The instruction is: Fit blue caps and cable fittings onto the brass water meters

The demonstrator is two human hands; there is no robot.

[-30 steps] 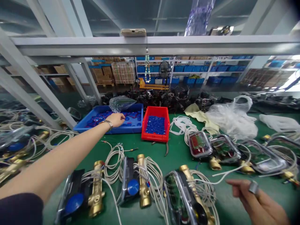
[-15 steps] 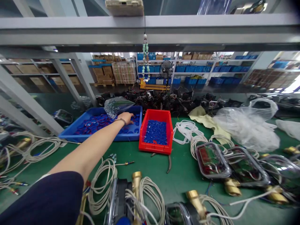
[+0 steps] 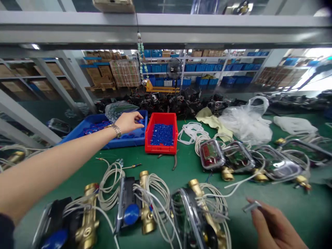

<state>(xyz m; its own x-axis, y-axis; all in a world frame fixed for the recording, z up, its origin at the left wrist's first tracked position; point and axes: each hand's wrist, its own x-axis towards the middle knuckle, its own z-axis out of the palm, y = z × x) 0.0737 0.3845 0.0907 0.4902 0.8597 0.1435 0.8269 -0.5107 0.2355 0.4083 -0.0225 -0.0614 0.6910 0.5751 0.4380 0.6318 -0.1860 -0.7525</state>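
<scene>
My left hand (image 3: 129,122), with a metal bracelet at the wrist, is over the right part of the blue tray (image 3: 124,143) of blue and red rings. Its thumb and fingers curve toward each other; a small blue piece shows by the fingertips. At the lower right, my right hand (image 3: 275,224) pinches a small silvery metal piece (image 3: 251,206). Right of the tray stands the red bin (image 3: 160,149) with small blue parts (image 3: 162,134). Meters with brass pipes (image 3: 148,204) and coiled cables lie nearest me.
More clear-cased meters (image 3: 212,154) lie to the right, before a clear plastic bag (image 3: 246,121) and a yellowish cloth (image 3: 207,119). White tubing (image 3: 188,133) is right of the bin. A metal shelf beam (image 3: 166,31) crosses above, with a string of beads (image 3: 141,55) hanging down.
The view has shifted, so the tray and bin appear further left and higher. My left hand has lifted from the rings. My right hand has come into view with the metal piece.
</scene>
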